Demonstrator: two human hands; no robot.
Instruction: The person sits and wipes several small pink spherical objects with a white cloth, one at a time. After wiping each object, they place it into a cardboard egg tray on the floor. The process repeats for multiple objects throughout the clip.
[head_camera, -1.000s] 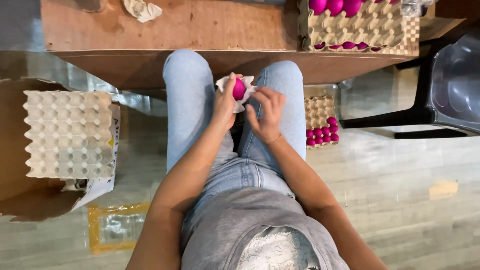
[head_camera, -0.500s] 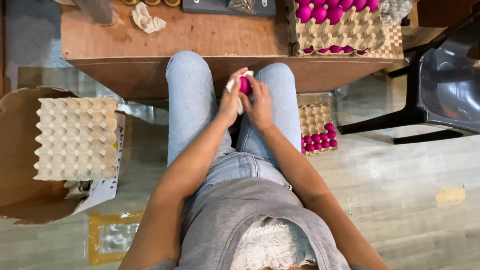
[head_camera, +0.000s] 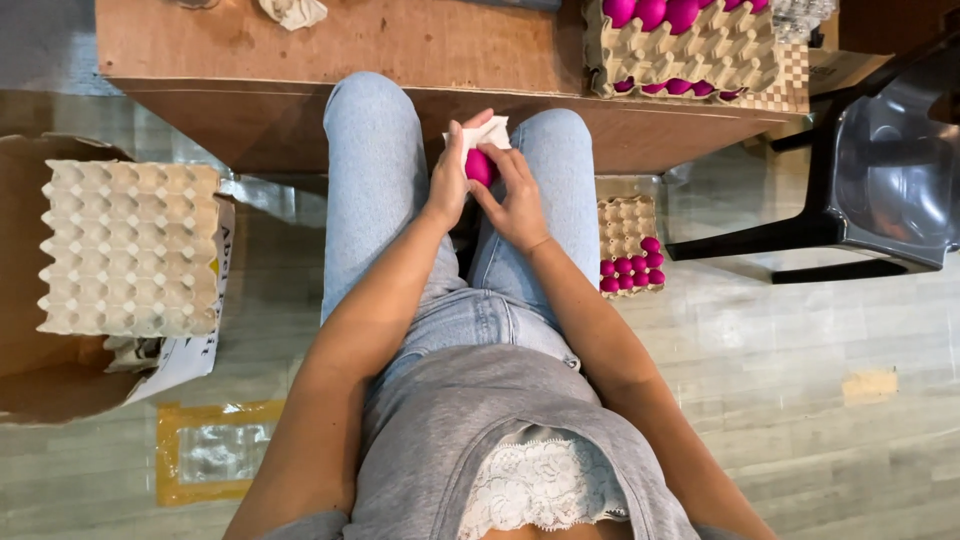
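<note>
Between my knees I hold a pink egg (head_camera: 479, 166) wrapped partly in a white cloth (head_camera: 490, 131). My left hand (head_camera: 449, 176) cups the egg and cloth from the left. My right hand (head_camera: 515, 195) presses on the egg from the right with its fingers. I sit in light blue jeans, facing a low wooden table (head_camera: 400, 50). On the table's right end stands a stack of cardboard egg trays (head_camera: 720, 55) filled with pink eggs (head_camera: 650, 12).
A smaller tray with several pink eggs (head_camera: 630, 270) lies on the floor by my right leg. A stack of empty egg trays (head_camera: 130, 245) rests on a cardboard box at left. A dark plastic chair (head_camera: 880, 180) stands at right. A crumpled cloth (head_camera: 292, 10) lies on the table.
Both hands have kept turning the egg within the cloth between my knees; the cloth now shows above the egg. The camera view has shifted slightly.
</note>
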